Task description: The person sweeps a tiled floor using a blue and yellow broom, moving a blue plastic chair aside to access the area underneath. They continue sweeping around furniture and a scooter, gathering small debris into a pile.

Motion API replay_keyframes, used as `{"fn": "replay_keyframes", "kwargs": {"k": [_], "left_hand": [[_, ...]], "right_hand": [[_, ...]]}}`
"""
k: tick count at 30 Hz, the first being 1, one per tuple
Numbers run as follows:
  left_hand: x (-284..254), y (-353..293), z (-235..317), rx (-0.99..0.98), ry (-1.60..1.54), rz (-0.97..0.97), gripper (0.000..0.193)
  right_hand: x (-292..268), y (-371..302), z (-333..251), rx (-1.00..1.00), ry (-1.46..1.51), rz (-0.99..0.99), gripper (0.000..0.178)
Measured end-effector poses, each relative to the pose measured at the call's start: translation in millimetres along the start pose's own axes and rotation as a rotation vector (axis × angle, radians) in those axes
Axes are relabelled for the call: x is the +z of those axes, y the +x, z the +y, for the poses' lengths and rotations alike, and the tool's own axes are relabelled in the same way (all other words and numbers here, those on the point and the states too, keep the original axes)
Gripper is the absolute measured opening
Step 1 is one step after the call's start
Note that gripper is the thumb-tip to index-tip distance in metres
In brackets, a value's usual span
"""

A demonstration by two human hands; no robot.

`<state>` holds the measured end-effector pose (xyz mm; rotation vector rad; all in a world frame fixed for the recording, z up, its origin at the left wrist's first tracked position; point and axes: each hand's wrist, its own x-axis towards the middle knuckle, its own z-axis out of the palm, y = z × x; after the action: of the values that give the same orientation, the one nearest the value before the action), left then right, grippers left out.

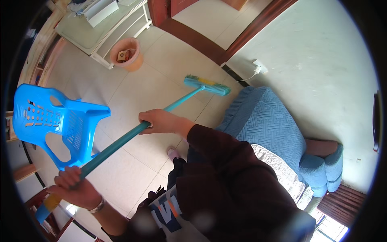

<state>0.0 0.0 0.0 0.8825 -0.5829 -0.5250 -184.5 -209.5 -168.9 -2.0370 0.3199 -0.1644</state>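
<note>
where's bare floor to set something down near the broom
Bare tile lies between the blue chair, orange bin and broom handle, and between bin and broom head. It is crowded by the wall, where sofa and cord sit near the broom head.

Fisheye view from my head, looking down. My left hand (76, 188) and right hand (162, 121) appear near; the floor (133, 169) lies beyond.
</note>
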Motion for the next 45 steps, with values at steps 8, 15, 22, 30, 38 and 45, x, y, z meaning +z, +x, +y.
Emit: {"fn": "replay_keyframes", "kwargs": {"k": [8,15,22,30,38,45], "left_hand": [[-21.8,71.8,26.0,-0.009,-0.099,0.441,0.048],[70.1,175.3,-99.3,-0.377,-0.407,0.252,0.045],[240.6,230.7,-289.8,-0.672,-0.429,0.027,0.042],[338.3,178.7,-430.4,-0.956,-0.246,-0.300,0.028],[420.9,149.7,-476.2,-1.028,-0.025,-0.506,0.024],[434.9,164.2,-458.3,-0.831,0.229,-0.278,0.016]], "right_hand": [[-56.3,-27.2,-4.5,0.000,-0.388,0.142,0.024],[-178.1,-84.0,30.2,0.157,-0.597,0.374,0.023],[-294.7,-175.0,122.0,0.501,-0.616,0.562,0.022],[-345.7,-277.7,257.8,0.847,-0.578,0.592,0.020],[-337.0,-333.9,374.6,0.956,-0.373,0.608,0.017],[-327.3,-256.8,395.3,0.915,-0.270,0.683,0.015]]}}
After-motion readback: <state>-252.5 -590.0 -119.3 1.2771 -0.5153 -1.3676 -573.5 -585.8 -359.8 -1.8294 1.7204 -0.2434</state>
